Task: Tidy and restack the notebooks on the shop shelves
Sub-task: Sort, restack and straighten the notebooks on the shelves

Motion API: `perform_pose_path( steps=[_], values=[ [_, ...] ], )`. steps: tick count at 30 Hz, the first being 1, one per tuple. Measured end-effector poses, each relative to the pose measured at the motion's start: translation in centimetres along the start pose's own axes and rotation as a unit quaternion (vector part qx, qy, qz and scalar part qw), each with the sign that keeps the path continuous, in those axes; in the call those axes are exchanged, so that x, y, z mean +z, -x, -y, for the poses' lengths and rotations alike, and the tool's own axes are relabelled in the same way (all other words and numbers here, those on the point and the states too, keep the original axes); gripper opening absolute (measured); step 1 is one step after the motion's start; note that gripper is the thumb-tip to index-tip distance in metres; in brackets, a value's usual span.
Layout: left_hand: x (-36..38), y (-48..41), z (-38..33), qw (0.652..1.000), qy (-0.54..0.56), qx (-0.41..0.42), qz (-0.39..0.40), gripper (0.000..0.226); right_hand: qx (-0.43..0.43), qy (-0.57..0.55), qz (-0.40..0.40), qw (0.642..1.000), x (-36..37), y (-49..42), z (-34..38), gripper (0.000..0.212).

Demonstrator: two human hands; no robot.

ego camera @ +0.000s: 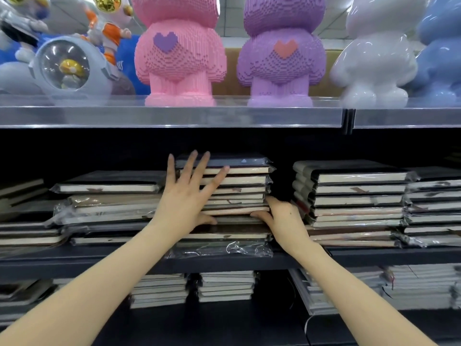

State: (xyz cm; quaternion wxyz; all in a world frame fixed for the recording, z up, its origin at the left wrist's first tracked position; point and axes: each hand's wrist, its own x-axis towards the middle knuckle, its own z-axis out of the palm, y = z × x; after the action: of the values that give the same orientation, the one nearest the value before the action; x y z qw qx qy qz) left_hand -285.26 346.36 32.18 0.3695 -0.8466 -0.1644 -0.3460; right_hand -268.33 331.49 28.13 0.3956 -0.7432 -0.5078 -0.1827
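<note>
A tall stack of plastic-wrapped dark notebooks (245,181) stands in the middle of the dark middle shelf (224,263). My left hand (185,196) lies flat against the stack's left front, fingers spread over the page edges, thumb under a lower notebook. My right hand (284,218) presses the stack's lower right corner, thumb on the front edge and fingers hidden behind the side. More wrapped stacks lie to the left (109,203) and to the right (354,196).
Above, a clear-fronted shelf (174,116) carries a pink block figure (178,51), a purple one (280,51), a white glossy figure (379,58) and astronaut toys (69,63). The lower shelf holds further notebook piles (224,287). A narrow gap separates the middle and right stacks.
</note>
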Motion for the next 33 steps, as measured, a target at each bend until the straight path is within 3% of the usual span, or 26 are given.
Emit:
perform_pose_path(
  steps=[9, 15, 21, 33],
  values=[
    [-0.1, -0.3, 1.0, 0.999, 0.030, -0.002, -0.021, 0.117, -0.039, 0.035, -0.027, 0.998, 0.1, -0.1, 0.0, 0.040],
    [-1.3, 0.0, 0.4, 0.999, 0.025, 0.004, -0.029, 0.112, -0.036, 0.022, -0.050, 0.998, -1.1, 1.1, 0.0, 0.031],
    [-2.0, 0.6, 0.4, 1.000, 0.018, -0.002, -0.017, 0.117, -0.023, -0.006, -0.087, 0.996, -0.6, 2.2, 0.8, 0.030],
    [-2.5, 1.6, 0.1, 0.999, 0.031, -0.007, -0.032, 0.111, -0.046, 0.025, -0.090, 0.995, -1.2, 3.4, 1.2, 0.033]
  ],
)
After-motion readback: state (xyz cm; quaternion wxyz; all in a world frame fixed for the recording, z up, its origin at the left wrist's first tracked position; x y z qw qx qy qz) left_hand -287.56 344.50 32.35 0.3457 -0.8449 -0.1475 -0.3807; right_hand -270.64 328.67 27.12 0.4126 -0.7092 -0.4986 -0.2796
